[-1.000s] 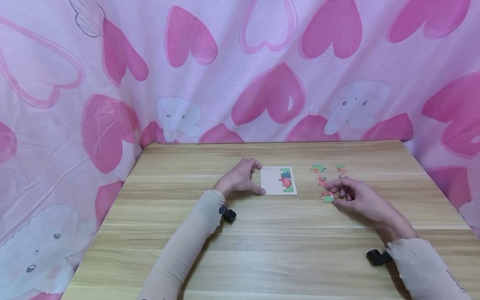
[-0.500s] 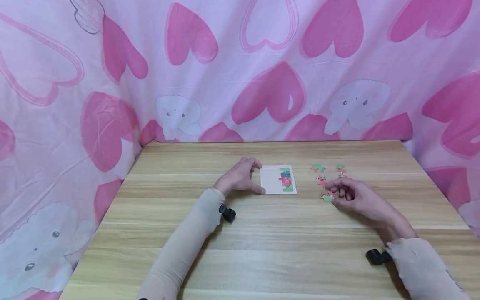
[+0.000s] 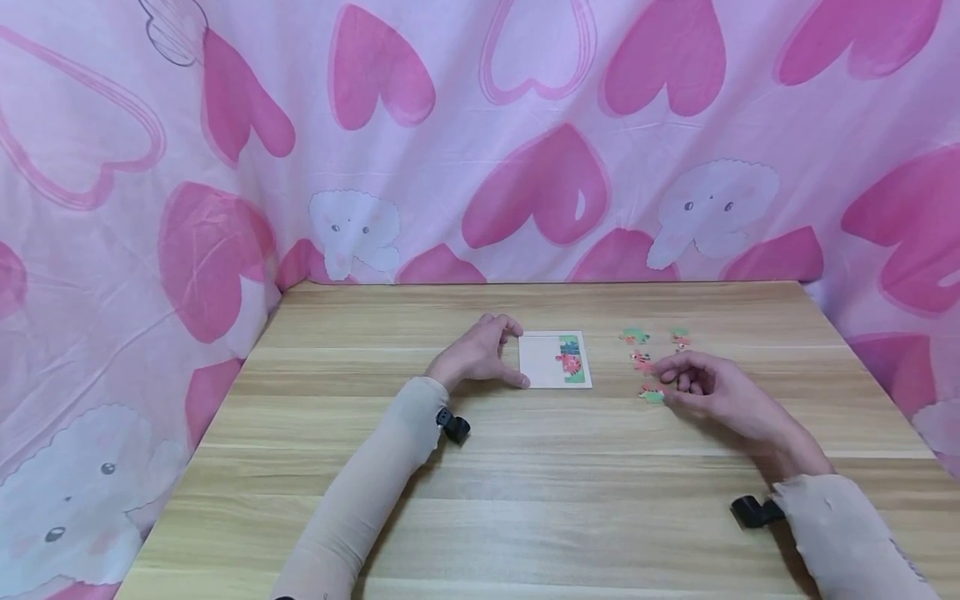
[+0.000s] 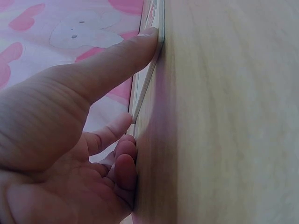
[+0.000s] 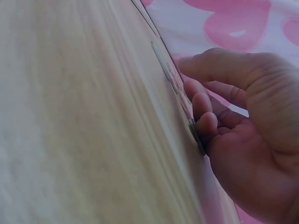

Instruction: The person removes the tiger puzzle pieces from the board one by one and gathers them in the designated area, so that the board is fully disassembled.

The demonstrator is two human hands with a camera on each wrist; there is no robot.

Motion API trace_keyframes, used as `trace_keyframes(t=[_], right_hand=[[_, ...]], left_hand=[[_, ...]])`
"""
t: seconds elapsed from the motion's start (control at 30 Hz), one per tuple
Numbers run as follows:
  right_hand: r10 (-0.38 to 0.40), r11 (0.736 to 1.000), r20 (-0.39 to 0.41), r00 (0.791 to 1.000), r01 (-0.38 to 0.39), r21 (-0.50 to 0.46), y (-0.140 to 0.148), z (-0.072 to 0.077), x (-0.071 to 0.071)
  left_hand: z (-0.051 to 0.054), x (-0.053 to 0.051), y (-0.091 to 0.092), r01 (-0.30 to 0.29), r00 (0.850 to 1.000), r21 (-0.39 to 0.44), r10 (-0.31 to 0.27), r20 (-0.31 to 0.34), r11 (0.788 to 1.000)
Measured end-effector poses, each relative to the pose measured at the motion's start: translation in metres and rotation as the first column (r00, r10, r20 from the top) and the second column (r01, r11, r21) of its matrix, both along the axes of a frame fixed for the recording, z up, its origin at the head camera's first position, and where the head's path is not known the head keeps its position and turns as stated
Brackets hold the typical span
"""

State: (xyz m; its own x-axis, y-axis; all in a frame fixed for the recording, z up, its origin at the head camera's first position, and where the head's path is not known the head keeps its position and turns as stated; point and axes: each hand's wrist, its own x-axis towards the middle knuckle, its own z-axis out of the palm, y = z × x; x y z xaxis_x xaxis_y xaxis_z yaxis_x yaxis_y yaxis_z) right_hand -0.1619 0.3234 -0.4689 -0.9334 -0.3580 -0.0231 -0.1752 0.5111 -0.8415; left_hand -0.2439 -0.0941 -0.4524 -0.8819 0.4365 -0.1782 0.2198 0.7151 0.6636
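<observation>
My left hand [image 3: 476, 350] holds the left side of a white puzzle board [image 3: 538, 362], thumb at its near corner and index finger at its far corner. Joined puzzle pieces [image 3: 572, 360], red and green, fill the board's right part. My right hand [image 3: 720, 396] is low over loose pieces, its lower fingers curled and no piece visible between thumb and index finger. By its thumb lies a green-and-red puzzle piece [image 3: 652, 394]; a red one [image 3: 641, 361] is by the index finger. In the right wrist view, a dark-edged piece [image 5: 197, 137] lies against the lower fingers.
Beyond the right hand are a green piece [image 3: 635, 336] and another piece [image 3: 680, 335], with part of the group hidden behind the hand. The wooden table [image 3: 525, 500] ends at a pink heart-patterned cloth [image 3: 525, 183] at the back and sides.
Both hands stay almost where they were. The board and loose pieces keep their places; the head view shifts slightly.
</observation>
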Motion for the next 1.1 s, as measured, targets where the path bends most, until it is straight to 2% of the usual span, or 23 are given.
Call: trace_keyframes(t=[0.3, 0.53, 0.67, 0.83, 1.1], right_hand=[[-0.057, 0.994, 0.029, 0.998, 0.059, -0.088, 0.001, 0.006, 0.004], [-0.063, 0.996, -0.002, 0.998, 0.063, -0.061, -0.006, 0.013, 0.000], [-0.036, 0.999, -0.079, 0.996, 0.033, -0.036, -0.013, 0.021, -0.009], [-0.042, 0.999, -0.149, 0.988, 0.040, -0.020, -0.034, 0.035, -0.023], [-0.033, 0.999, -0.196, 0.980, 0.026, -0.039, -0.076, 0.054, -0.048]], left_hand=[[0.005, 0.001, 0.001, 0.002, 1.000, -0.003, -0.002, -0.003, 1.000], [0.004, 0.000, 0.000, -0.002, 1.000, 0.001, 0.002, 0.015, 1.000], [0.002, 0.001, 0.000, 0.003, 1.000, 0.002, -0.004, 0.024, 1.000], [0.000, 0.001, 0.000, 0.019, 1.000, -0.011, -0.019, 0.010, 1.000], [0.003, 0.002, -0.001, 0.023, 1.000, -0.010, -0.023, -0.006, 1.000]])
